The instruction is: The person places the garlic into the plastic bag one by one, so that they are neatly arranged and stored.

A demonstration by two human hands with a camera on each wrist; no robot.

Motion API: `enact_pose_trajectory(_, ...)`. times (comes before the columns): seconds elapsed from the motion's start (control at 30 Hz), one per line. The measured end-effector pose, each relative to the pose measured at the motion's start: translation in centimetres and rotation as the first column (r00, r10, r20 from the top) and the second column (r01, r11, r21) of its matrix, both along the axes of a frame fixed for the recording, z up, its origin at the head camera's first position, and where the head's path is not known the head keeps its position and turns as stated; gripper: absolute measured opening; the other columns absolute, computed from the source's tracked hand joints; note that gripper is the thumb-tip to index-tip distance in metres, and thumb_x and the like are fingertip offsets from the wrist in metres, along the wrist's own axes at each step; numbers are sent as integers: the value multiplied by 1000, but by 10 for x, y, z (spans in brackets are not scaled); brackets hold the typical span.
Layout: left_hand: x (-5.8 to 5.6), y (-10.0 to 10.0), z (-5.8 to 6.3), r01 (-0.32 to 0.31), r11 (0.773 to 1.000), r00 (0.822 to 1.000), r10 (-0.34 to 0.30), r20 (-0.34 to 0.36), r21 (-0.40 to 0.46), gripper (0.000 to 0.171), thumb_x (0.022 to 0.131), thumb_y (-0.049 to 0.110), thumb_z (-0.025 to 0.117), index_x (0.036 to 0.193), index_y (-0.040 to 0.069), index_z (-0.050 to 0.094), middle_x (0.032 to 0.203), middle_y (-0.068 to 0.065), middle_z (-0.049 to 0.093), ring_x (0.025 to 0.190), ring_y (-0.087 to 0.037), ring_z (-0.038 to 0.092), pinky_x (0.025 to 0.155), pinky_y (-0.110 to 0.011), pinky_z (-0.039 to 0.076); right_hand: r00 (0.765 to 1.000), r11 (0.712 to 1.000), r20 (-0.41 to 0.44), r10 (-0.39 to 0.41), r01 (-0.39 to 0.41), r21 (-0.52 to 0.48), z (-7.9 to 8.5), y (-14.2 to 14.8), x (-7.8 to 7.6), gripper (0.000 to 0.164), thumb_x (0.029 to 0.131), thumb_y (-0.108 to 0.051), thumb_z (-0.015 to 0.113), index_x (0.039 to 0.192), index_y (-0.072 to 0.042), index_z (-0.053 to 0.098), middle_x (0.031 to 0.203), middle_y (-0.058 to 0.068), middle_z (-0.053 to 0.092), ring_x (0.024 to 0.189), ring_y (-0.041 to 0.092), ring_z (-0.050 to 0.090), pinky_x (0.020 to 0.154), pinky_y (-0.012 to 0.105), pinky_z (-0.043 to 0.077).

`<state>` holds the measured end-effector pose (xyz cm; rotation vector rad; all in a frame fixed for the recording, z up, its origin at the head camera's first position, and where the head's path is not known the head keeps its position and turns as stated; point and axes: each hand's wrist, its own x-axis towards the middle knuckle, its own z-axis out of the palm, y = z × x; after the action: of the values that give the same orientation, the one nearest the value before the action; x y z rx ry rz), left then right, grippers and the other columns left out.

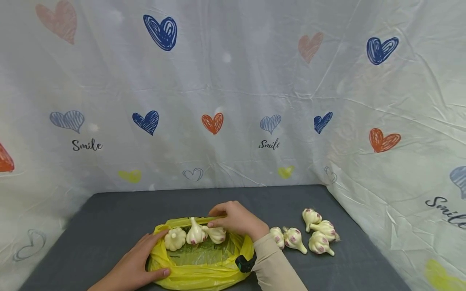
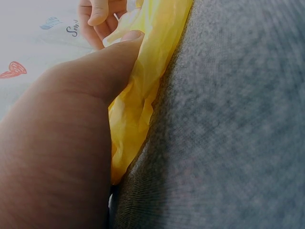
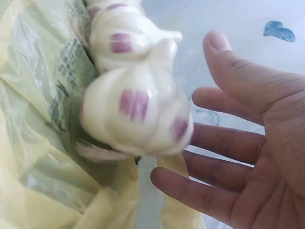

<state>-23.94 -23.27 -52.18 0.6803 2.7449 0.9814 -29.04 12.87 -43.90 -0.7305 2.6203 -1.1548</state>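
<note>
A yellow plastic bag (image 1: 198, 275) lies with its mouth spread wide, three garlic bulbs in a row along its far side. The left bulb (image 1: 175, 239) is beside my left hand (image 1: 140, 258), whose thumb and fingers are spread along the bag's left rim. In the left wrist view, the thumb (image 2: 112, 62) rests on the bag's side. My right hand (image 1: 238, 220) is at the right bulb (image 1: 217, 235), close by the middle bulb (image 1: 195, 232). Its fingers are extended and apart in the right wrist view, next to a purple-marked garlic bulb (image 3: 136, 109).
Several more garlic bulbs lie on the dark grey table (image 1: 349, 266) to the right; one, a bulb (image 1: 294, 240), is near the right sleeve (image 1: 276, 262). Behind the table hangs a white curtain (image 1: 233, 153) with hearts. A dark band (image 1: 245, 264) is on the right wrist.
</note>
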Motion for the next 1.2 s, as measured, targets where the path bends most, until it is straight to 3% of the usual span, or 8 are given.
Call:
enact_pose_trajectory(0.37, -3, -2, -5, -4, 1000, 997, 3, 77, 18, 94, 100, 59, 76, 174, 23, 32, 175, -23, 30, 152, -74, 10, 96, -95, 30, 999, 999, -32, -44, 44, 6, 1, 16, 3, 40, 103, -44, 78, 135, -20, 78, 133, 3, 76, 119, 13, 71, 98, 37, 59)
enact_pose_trajectory(0.63, -1, 0, -3, -11, 1000, 999, 10, 38, 24, 95, 98, 61, 78, 173, 24, 34, 174, -20, 35, 153, -71, 14, 98, -95, 30, 985, 995, -147, -95, 90, -39, 4, 24, 3, 37, 107, -47, 71, 133, -21, 78, 129, -3, 76, 118, 20, 71, 99, 46, 59)
enact_pose_trajectory(0.8, 0, -1, 0, -17, 1000, 1000, 17, 21, 16, 94, 98, 62, 77, 173, 28, 34, 174, -20, 35, 153, -71, 16, 97, -94, 32, 970, 988, -193, -150, 142, -55, 3, 22, 0, 41, 108, -50, 68, 136, -21, 77, 140, 1, 71, 133, 31, 65, 107, 55, 55)
enact_pose_trajectory(0.97, 2, -1, 0, -19, 1000, 999, 18, 26, 18, 94, 97, 62, 77, 173, 27, 34, 174, -19, 35, 154, -70, 16, 99, -93, 32, 952, 976, -217, -215, 214, -31, 3, 28, 0, 45, 108, -49, 69, 143, -20, 72, 151, 6, 63, 142, 35, 58, 110, 59, 51)
enact_pose_trajectory(1.2, 2, 0, 0, -14, 1000, 1000, 14, 5, 7, 94, 98, 61, 78, 173, 27, 34, 173, -20, 37, 153, -70, 18, 100, -93, 32, 936, 964, -265, -231, 256, 65, -7, 51, 5, 50, 109, -47, 69, 150, -20, 66, 156, 8, 58, 143, 35, 57, 111, 60, 50)
